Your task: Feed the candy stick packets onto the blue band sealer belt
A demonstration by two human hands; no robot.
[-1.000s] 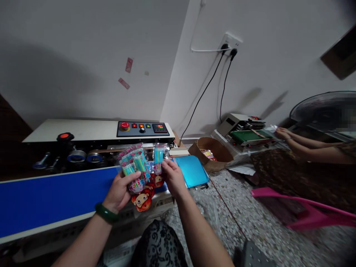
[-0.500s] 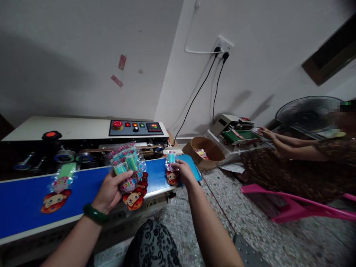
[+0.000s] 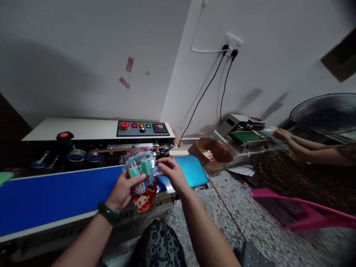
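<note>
My left hand (image 3: pixel 121 190), with a green bangle on the wrist, grips a stack of clear toy packets (image 3: pixel 141 173) with coloured sticks and a cartoon monkey card. It holds them above the near edge of the blue conveyor belt (image 3: pixel 55 196) of a sealing machine (image 3: pixel 83 130). My right hand (image 3: pixel 171 174) touches the right side of the stack at its top packet, fingers pinching there. A green packet edge (image 3: pixel 5 177) shows at the far left of the belt.
The machine's control panel (image 3: pixel 143 128) has a red button and a lit display. To the right are a brown basket (image 3: pixel 213 152), a smaller sealing machine (image 3: pixel 244 131) with another person's hands (image 3: pixel 282 134) at it, a pink plastic chair (image 3: pixel 300 211) and a fan (image 3: pixel 325 113).
My right hand laid one packet on the belt's right end, then came back to the stack. An earlier packet rode the belt leftward to the frame edge.
</note>
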